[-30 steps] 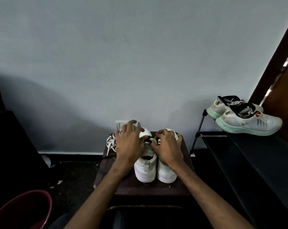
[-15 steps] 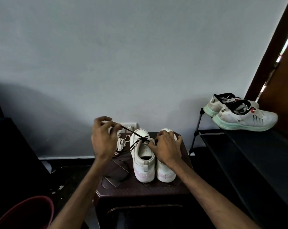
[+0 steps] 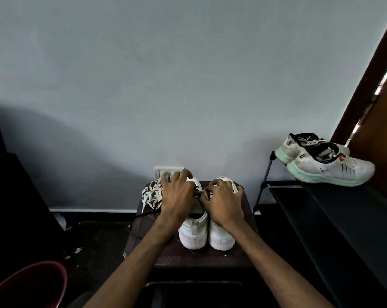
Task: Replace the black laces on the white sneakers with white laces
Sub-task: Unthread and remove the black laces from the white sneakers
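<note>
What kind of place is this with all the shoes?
Probably a home entryway, or a corner by the door. A black shoe rack holds a pair of mint-soled sneakers, a brown wooden door frame stands beside it, and the white sneakers sit on a small dark stool.

Dim, daylight from the right doorway, shadowed left, edges bent, perhaps slightly soft.

Plain grey wall (image 3: 188, 74), dark floor (image 3: 94, 241), black shoe rack (image 3: 321, 218) right, wooden door frame (image 3: 368, 85)
</note>
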The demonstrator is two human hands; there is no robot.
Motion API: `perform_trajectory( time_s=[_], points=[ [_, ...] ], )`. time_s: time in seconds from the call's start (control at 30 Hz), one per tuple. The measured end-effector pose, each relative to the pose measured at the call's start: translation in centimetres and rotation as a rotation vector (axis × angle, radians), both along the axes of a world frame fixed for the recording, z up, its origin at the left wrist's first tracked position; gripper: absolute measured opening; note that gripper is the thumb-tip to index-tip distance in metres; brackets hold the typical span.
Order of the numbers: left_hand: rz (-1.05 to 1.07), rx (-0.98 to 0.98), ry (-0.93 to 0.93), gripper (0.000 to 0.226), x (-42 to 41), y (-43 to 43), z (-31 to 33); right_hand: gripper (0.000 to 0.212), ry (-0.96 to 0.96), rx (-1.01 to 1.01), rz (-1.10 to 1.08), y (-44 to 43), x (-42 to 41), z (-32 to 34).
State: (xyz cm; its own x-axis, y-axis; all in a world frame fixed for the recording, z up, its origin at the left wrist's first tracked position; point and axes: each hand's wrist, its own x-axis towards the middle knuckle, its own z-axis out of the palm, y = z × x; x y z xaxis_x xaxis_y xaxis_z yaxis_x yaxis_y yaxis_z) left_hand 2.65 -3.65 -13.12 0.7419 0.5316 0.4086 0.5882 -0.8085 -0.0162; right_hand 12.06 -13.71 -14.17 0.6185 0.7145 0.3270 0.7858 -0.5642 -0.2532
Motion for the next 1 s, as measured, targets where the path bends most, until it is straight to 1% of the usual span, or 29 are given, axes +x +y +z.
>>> perform_trajectory(
  time_s=[0.03,0.07,0.13,0.17,0.3,0.33,0.37,0.4,0.43,0.5,0.53,0.6,0.63,0.67,0.7,0.73,0.77,0.87,0.93,1.0],
  points=[
    [-0.030,-0.016,-0.093,0.020,-0.4,0.2,0.1,0.035,0.005,0.006,-0.002,0.0,0.0,0.0],
    [-0.055,-0.057,-0.254,0.012,-1.0,0.5,0.2,0.035,0.010,0.009,-0.003,0.1,0.1,0.0],
    [-0.054,-0.224,-0.643,0.002,-2.4,1.4,0.4,0.037,0.019,-0.005,-0.006,0.2,0.2,-0.1],
    [-0.029,-0.332,-0.795,0.003,-3.2,1.6,0.4,0.037,0.022,-0.010,-0.009,0.3,0.2,-0.1],
    [0.000,-0.706,-1.260,0.005,-4.7,2.2,0.5,0.036,0.021,-0.027,-0.035,0.3,0.3,-0.4],
    [-0.024,-0.783,-1.372,0.005,-5.0,2.8,0.9,0.036,0.020,-0.035,-0.043,0.3,0.3,-0.4],
    [-0.075,-0.852,-1.429,0.003,-5.4,3.5,1.3,0.037,0.020,-0.041,-0.050,0.4,0.3,-0.4],
    [-0.143,-0.916,-1.413,0.005,-5.8,4.1,1.6,0.037,0.014,-0.044,-0.051,0.4,0.3,-0.4],
    [-0.218,-0.973,-1.335,0.008,-6.2,4.6,1.8,0.037,0.008,-0.046,-0.048,0.5,0.2,-0.3],
    [-0.320,-1.035,-1.062,0.011,-6.9,4.7,1.4,0.033,0.020,-0.025,-0.024,0.4,0.1,-0.2],
    [-0.326,-1.036,-0.889,0.012,-7.2,4.7,0.9,0.032,0.032,-0.010,0.002,0.4,0.0,-0.2],
    [-0.273,-0.999,-0.549,0.014,-7.7,4.8,-0.7,0.034,0.065,-0.004,0.082,0.5,0.0,-0.1],
    [-0.244,-0.948,-0.414,0.012,-8.0,4.7,-1.5,0.036,0.090,-0.016,0.128,0.6,0.1,0.1],
    [-0.211,-0.865,-0.324,0.011,-8.2,4.6,-2.1,0.036,0.121,-0.036,0.169,0.7,0.1,0.4],
    [-0.179,-0.773,-0.287,0.010,-8.2,4.2,-2.4,0.034,0.153,-0.060,0.202,0.9,0.1,0.7],
    [-0.145,-0.713,-0.301,0.010,-8.1,3.8,-2.6,0.032,0.172,-0.082,0.224,1.2,0.2,1.0],
    [-0.108,-0.694,-0.357,0.009,-7.9,3.4,-2.8,0.030,0.169,-0.105,0.238,1.5,0.2,1.2],
    [-0.036,-0.776,-0.568,0.004,-7.0,2.8,-2.9,0.028,0.114,-0.139,0.239,2.0,0.0,1.4],
    [-0.053,-0.819,-0.621,0.007,-6.4,2.8,-2.7,0.024,0.090,-0.102,0.228,2.2,0.0,1.2],
    [-0.075,-0.833,-0.630,0.009,-5.8,2.7,-2.6,0.021,0.073,-0.048,0.232,2.4,0.0,1.1]
  ],
)
